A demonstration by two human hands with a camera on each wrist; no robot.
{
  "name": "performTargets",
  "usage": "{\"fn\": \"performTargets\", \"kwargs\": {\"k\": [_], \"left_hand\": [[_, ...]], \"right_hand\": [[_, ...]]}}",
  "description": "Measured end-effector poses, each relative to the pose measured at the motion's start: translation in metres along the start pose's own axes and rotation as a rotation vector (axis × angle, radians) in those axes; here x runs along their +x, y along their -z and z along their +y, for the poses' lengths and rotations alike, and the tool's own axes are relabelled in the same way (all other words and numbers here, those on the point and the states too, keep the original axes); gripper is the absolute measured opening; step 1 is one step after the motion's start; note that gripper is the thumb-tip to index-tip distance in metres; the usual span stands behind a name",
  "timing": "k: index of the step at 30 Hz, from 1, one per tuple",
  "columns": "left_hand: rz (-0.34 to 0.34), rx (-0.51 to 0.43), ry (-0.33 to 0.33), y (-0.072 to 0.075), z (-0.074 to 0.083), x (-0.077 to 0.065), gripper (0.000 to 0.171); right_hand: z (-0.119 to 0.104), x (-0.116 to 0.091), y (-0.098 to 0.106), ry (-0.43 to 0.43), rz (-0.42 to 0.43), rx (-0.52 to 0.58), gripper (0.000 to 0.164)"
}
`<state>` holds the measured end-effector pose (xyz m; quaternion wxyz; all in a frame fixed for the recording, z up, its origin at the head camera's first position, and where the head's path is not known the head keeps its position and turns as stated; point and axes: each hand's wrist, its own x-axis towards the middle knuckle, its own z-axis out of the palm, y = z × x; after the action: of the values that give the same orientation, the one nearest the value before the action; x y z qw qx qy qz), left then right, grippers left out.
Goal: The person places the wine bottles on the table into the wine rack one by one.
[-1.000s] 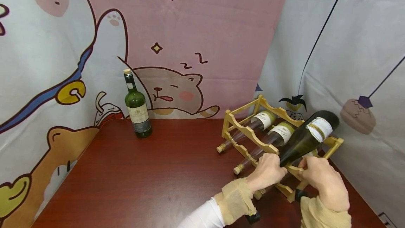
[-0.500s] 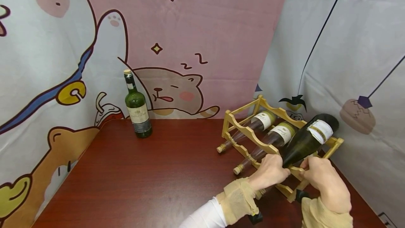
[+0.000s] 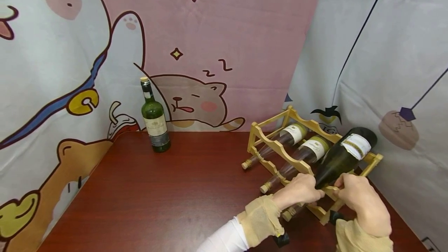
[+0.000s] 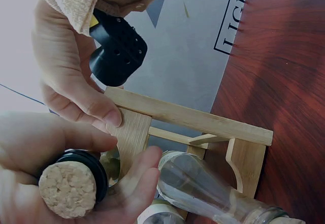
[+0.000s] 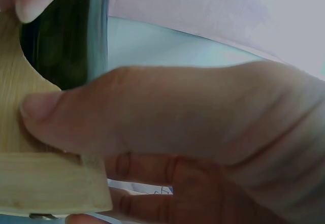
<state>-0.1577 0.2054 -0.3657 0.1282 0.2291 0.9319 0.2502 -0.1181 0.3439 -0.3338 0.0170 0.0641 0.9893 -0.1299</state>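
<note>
My left hand [image 3: 300, 190] holds the neck of a dark green wine bottle [image 3: 337, 162], which lies tilted in the right slot of the wooden wine rack [image 3: 301, 165], base up and to the back. In the left wrist view, fingers curl round its black collar, and the cork [image 4: 67, 189] faces the camera. My right hand [image 3: 364, 199] pinches the rack's front rail at its right end; the right wrist view has the thumb [image 5: 45, 109] pressed on the wood beside the bottle's glass.
Two clear bottles with pale labels, one in the middle [image 3: 308, 154] and one at the left [image 3: 289, 137], lie in the top row. A corked neck [image 3: 289, 214] juts from below. A green bottle [image 3: 156, 127] stands upright at the table's back left. Printed cloth hangs behind.
The dark bottle's base has sunk a little towards the rack, and my left hand has dropped slightly with the neck. My right hand stays on the rail. The head view has shifted slightly.
</note>
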Motion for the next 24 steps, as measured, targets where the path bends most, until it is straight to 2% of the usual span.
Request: {"fn": "performTargets", "kwargs": {"k": [4,8,11,19,24], "left_hand": [[-0.025,-0.007,0.011,0.001,-0.003,-0.001,0.037],[-0.015,-0.038,0.010,0.004,-0.008,-0.004,0.031],[-0.005,-0.050,-0.010,0.005,-0.013,-0.007,0.035],[0.071,-0.008,-0.128,0.007,-0.022,-0.009,0.034],[0.079,-0.009,-0.152,0.007,-0.023,-0.009,0.031]], "right_hand": [[0.000,0.000,-0.001,0.000,0.001,0.009,0.013],[0.001,0.000,-0.001,-0.002,-0.005,0.010,0.013],[0.001,0.000,-0.001,-0.009,-0.013,0.012,0.013],[0.003,0.003,0.000,-0.025,-0.025,0.021,0.012],[0.003,0.003,0.000,-0.029,-0.032,0.017,0.013]]}}
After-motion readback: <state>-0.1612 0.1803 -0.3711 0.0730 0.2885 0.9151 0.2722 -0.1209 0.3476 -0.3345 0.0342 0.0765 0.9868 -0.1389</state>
